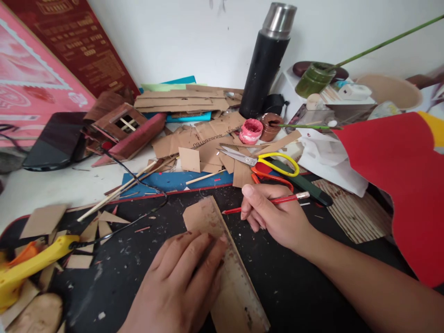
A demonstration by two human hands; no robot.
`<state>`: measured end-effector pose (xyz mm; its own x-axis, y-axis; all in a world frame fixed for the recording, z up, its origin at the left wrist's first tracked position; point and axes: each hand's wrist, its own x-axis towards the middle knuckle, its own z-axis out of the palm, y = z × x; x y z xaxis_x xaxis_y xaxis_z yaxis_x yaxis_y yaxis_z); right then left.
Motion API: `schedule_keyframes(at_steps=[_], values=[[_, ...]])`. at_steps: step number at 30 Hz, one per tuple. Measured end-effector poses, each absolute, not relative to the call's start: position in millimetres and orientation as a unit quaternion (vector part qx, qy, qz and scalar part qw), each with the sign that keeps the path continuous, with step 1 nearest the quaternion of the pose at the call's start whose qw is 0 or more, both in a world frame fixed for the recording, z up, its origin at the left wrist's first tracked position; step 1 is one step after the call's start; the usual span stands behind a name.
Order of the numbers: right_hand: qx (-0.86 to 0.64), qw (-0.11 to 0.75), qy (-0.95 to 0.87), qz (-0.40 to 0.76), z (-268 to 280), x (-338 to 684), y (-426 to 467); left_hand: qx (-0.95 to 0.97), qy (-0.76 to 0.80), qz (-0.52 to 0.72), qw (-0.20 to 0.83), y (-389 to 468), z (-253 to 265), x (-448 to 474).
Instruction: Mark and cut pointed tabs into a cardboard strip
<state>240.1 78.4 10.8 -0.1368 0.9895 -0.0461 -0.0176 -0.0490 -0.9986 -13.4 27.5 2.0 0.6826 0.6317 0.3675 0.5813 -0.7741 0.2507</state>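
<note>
My left hand (183, 277) lies over a clear ruler (239, 282), fingers together and curled, holding it down on a strip of brown cardboard (199, 215). The thumb is mostly hidden. The ruler runs slantwise along the strip's right edge. In my right hand (274, 212) is a red pencil (287, 198), gripped between thumb and fingers. The pencil's point faces left, close to the ruler's upper end. Just beyond that hand lie scissors (256, 161) with yellow and orange handles and a dark green utility knife (312, 187).
A yellow glue gun (38, 266) lies at left among cardboard scraps (45, 219). Behind stand a small brown model boat (128, 134), open pink (250, 132) and brown (271, 127) paint jars, and a black flask (262, 69). A red sheet (398, 185) fills the right side.
</note>
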Motion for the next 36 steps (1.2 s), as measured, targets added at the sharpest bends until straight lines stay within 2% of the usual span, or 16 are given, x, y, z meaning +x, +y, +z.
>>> schedule_keyframes(at_steps=[5,7,25,28,29,33,36], values=[[-0.466,0.468,-0.514,0.548,12,238,78,0.936,0.221,0.268,0.056,27,3,-10],[-0.465,0.471,-0.513,0.546,13,238,79,0.953,0.202,0.218,0.063,29,6,-9],[-0.469,0.465,-0.522,0.541,13,239,78,0.959,0.197,0.194,0.070,32,10,-12],[-0.469,0.463,-0.522,0.542,13,239,78,0.950,0.208,0.224,0.069,31,6,-9],[-0.468,0.462,-0.523,0.542,13,239,78,0.938,0.213,0.268,0.063,31,6,-9],[-0.467,0.455,-0.527,0.545,11,241,76,0.950,0.215,0.212,0.082,31,10,-9],[-0.474,0.447,-0.527,0.546,11,241,76,0.947,0.213,0.224,0.091,32,14,-11]])
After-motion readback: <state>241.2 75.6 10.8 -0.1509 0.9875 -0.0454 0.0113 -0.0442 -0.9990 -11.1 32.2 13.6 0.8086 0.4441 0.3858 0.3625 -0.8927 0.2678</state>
